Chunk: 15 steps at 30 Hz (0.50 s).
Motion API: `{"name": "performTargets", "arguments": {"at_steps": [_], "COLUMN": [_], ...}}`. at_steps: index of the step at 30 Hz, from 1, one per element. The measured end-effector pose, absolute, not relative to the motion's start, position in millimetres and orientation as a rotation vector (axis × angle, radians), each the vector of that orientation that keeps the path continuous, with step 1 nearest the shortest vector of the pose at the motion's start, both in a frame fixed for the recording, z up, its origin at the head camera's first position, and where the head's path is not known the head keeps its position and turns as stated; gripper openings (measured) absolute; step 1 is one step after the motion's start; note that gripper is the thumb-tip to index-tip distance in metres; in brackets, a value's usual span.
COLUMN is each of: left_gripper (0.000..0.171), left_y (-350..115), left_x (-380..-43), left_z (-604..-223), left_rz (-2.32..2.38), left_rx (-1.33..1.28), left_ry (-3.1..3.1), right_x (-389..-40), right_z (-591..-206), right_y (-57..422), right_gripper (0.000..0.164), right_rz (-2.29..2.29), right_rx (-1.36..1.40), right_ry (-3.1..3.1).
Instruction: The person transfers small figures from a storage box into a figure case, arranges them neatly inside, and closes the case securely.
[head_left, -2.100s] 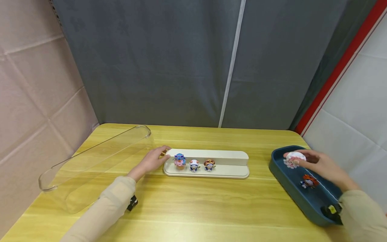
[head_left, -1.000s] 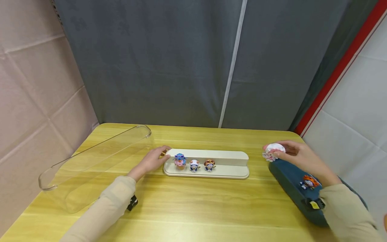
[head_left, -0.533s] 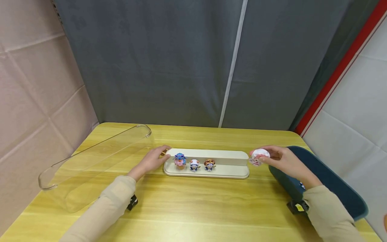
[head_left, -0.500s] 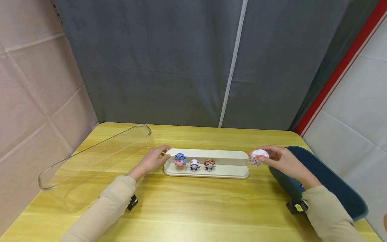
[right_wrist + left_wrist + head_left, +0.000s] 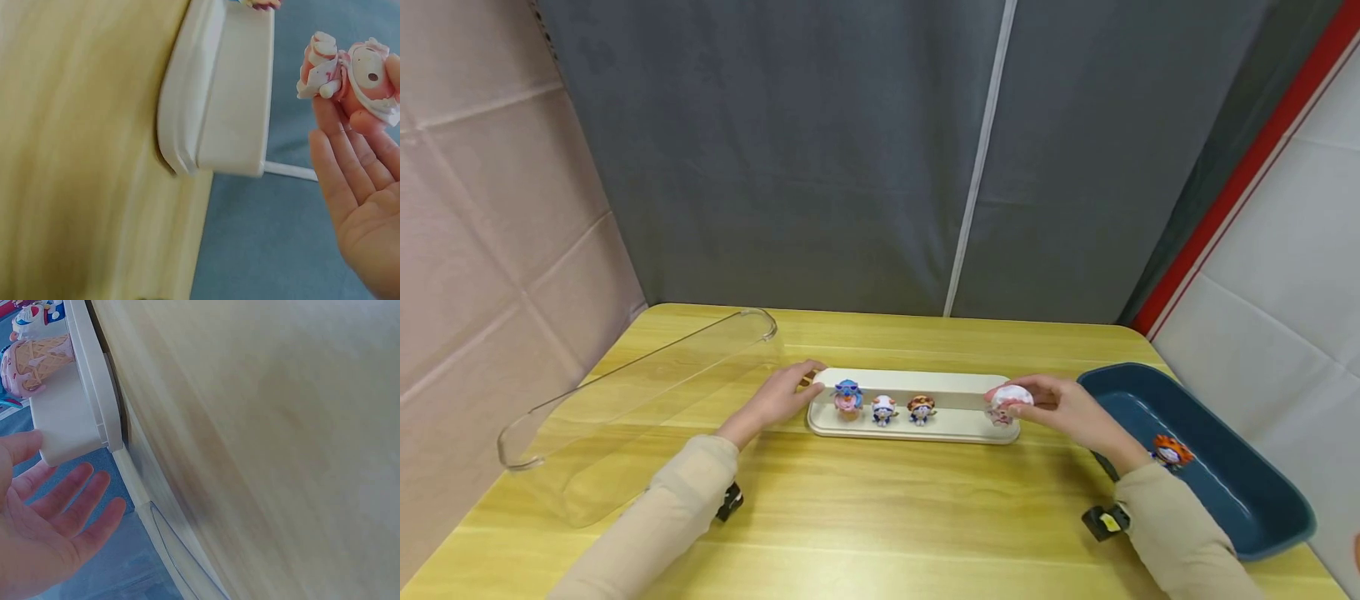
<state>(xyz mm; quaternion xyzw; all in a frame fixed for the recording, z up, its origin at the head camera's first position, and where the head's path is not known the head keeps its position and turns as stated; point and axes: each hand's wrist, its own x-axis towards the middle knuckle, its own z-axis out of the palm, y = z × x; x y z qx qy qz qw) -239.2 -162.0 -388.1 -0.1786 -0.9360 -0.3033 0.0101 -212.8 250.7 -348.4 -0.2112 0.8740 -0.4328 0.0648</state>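
Right hand (image 5: 1078, 415), pinching white-capped pink figurine (image 5: 1009, 403), is now at the right end of the cream stand (image 5: 958, 425); earlier, well right of it. Orange-topped figurine (image 5: 1172, 451), mostly hidden half a second ago, shows again, right of the stand.

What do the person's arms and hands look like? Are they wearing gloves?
No gloves: the left hand and right hand are bare. The left sleeve and right sleeve are long, beige and wrinkly. The left wrist camera and right wrist camera look black; the right one has a yellow patch.
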Motion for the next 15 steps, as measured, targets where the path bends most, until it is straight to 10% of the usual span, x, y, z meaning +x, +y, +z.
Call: {"name": "performTargets", "arguments": {"at_steps": [15], "left_gripper": [0.034], "left_y": [-162.3], "left_x": [-239.4], "left_z": [-388.4], "left_rz": [-0.949], "left_rx": [-0.558], "left_ry": [-2.928], "right_x": [-220.5], "right_z": [-373.7], "right_y": [218.1], "right_gripper": [0.045], "right_rz": [-1.314], "right_rx": [-0.645], "right_ry": [2.684]}}
